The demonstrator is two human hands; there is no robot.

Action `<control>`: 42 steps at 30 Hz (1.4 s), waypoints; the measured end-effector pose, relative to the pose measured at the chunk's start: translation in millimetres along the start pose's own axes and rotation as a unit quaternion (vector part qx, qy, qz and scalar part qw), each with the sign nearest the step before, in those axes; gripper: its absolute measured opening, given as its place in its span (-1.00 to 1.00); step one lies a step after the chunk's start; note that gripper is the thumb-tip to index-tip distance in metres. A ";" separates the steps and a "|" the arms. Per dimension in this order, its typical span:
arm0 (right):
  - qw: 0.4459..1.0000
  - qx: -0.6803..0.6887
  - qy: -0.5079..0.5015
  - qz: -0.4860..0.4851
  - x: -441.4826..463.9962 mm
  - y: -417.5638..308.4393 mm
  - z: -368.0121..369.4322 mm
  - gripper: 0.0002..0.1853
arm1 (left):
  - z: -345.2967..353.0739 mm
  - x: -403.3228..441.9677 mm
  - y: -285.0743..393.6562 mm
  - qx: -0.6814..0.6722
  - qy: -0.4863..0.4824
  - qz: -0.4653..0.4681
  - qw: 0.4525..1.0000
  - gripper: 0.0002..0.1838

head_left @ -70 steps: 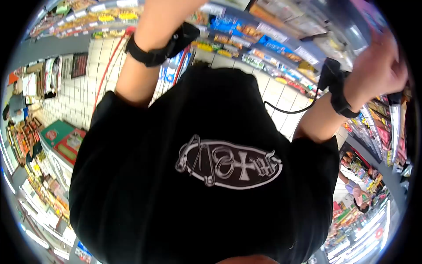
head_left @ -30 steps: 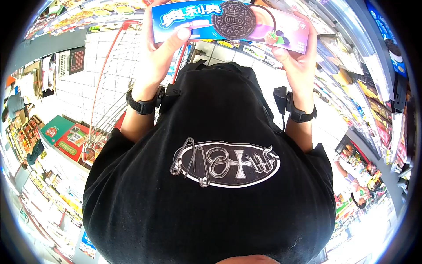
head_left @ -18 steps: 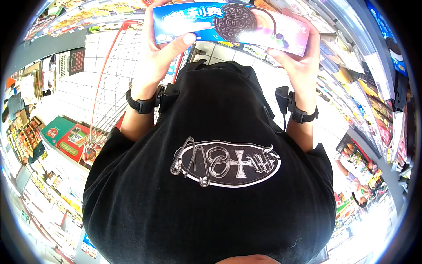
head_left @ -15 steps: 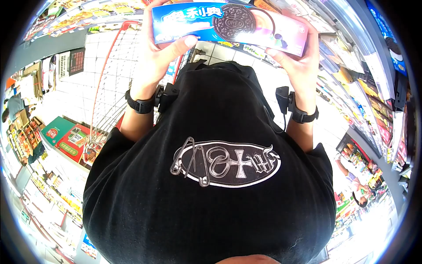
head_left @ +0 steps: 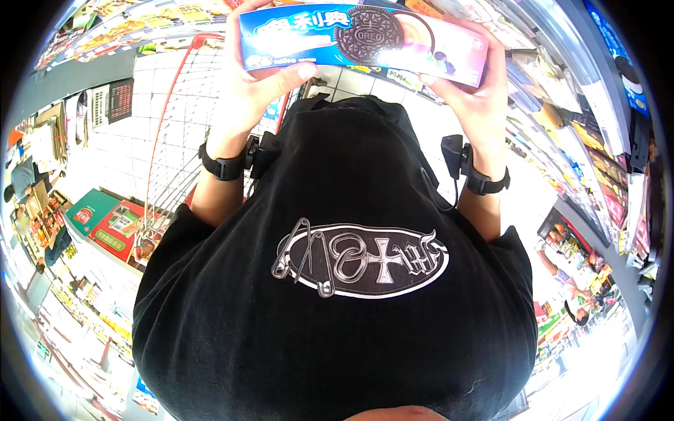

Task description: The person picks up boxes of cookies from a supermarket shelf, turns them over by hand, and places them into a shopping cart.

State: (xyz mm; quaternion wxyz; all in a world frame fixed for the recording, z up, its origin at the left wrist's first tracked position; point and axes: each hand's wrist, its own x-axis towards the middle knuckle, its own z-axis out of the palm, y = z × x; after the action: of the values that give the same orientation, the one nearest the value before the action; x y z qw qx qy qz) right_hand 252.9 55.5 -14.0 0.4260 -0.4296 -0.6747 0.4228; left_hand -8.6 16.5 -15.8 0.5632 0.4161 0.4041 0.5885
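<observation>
A long box of Oreo cookies (head_left: 368,38), blue on one end and pink on the other, is held up at the top of the view with its printed front facing me. My left hand (head_left: 247,88) grips the blue end, thumb along the lower edge. Around the pink end, my right hand (head_left: 477,98) is closed with its thumb at the bottom edge. The fingers behind the box are mostly hidden. Each wrist wears a black strap with a small black device.
A shopping cart (head_left: 184,70) with a red rim stands on my left over the white tiled floor. Packed shelves (head_left: 597,147) run along my right side. A red and green box display (head_left: 105,221) is at far left. Other people appear small at both edges.
The cookie box has shifted very slightly left and tilted a little. Both hands keep their hold on it.
</observation>
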 end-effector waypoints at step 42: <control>0.990 0.136 0.006 -0.033 -17.9 6.6 -4.1 -0.09 | 7.8 -7.9 6.1 0.063 0.038 0.057 0.996 0.06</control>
State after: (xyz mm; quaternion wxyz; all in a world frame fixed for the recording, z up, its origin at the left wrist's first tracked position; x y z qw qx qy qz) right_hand 263.0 41.3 -22.9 0.4979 -0.3475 -0.6223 0.4940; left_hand -3.0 8.4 -7.7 0.4856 0.4504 0.4375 0.6081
